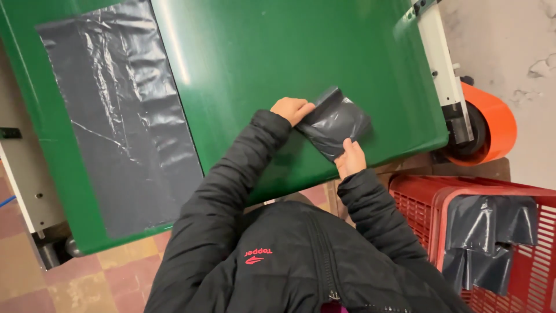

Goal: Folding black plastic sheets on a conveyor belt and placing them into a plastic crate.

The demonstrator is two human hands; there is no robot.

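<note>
Your left hand [292,109] sits at the upper left corner of a folded dark grey plastic bag [336,123], its fingers curled onto the bag's edge and pinching it. Your right hand [350,157] is at the bag's lower edge, with the fingers pressed together and nipping the plastic there. How much of the fold they actually grip is hard to tell, as the fingertips tuck under the plastic.

The bag lies on the green tabletop [272,52], near its front edge and toward the right side, between your two hands. It is folded into a small, roughly square packet, one flap lifting a little at the top.

Well apart from it, on the left of the same tabletop, a long flat sheet of grey plastic film [119,110] lies spread out, wrinkled and glossy.

To your right, below the tabletop, stands a red plastic crate [425,203] (the slotted kind), with more dark grey bags [492,232] draped over its rim. Beyond the tabletop's right edge, an orange roller [492,124] is mounted beside a white frame [443,69].
</note>
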